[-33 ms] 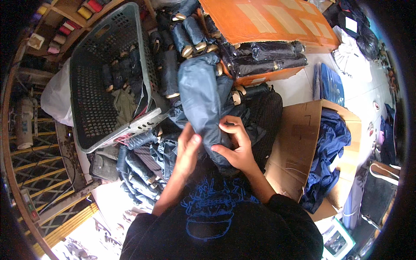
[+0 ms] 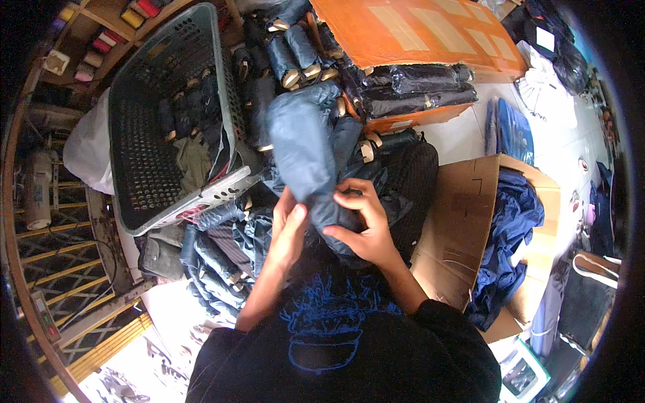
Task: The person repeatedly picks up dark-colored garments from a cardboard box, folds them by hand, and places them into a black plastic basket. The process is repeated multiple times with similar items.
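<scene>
Both hands hold a long, stuffed bundle of shiny blue-grey fabric in front of my chest. My left hand grips its lower left side, thumb up and the other fingers partly hidden behind the cloth. On the lower right side, my right hand pinches the fabric between thumb and curled fingers. The upper part of the bundle is smeared by motion. Beyond it lie several rolled dark-blue fabric pieces with cream-coloured ends. More blue-grey rolls lie to the left of my left forearm.
A dark perforated plastic basket holding rolls and olive cloth stands at left. To the right, a cardboard box contains blue fabric. An orange taped carton with dark plastic-wrapped packs sits at the back. Spools fill a shelf at upper left.
The upper end of the bundle has swung a little to the left and bent. My hands have shifted only slightly left, still on its lower part.
</scene>
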Available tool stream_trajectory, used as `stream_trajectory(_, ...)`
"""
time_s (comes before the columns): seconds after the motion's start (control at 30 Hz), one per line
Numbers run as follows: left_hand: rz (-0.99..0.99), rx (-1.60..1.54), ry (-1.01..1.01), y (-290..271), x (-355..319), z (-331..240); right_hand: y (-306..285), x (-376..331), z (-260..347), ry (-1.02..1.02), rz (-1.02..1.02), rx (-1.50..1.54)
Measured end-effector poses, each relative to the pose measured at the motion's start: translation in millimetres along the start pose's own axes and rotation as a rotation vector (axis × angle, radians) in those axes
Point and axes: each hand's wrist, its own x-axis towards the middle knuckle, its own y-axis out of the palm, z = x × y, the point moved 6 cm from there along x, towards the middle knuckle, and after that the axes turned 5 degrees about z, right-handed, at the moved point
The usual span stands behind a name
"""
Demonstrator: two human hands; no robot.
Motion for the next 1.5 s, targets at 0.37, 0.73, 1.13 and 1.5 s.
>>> stream_trajectory(0.37, -0.407, -0.05, -0.028, -7.9, 9.7, 8.9, 9.9, 14.8, 14.4, 0.169, -0.022, -0.198)
stream_trajectory(0.73, -0.258, -0.065, 0.067, 18.1, 5.0, 0.3, 13.5, -1.8, -6.0, 0.418, 0.13, 0.059)
stream_trajectory(1.13, 0.095, -0.119, 0.144, 13.3, 28.2, -44.4, 11.3, 19.2, 6.4, 0.305, 0.185, 0.167)
stream_trajectory(1.5, -0.278, -0.131, 0.014, 16.9, 14.4, -20.3, 24.7, 24.6, -2.2, 0.336, 0.022, 0.173)
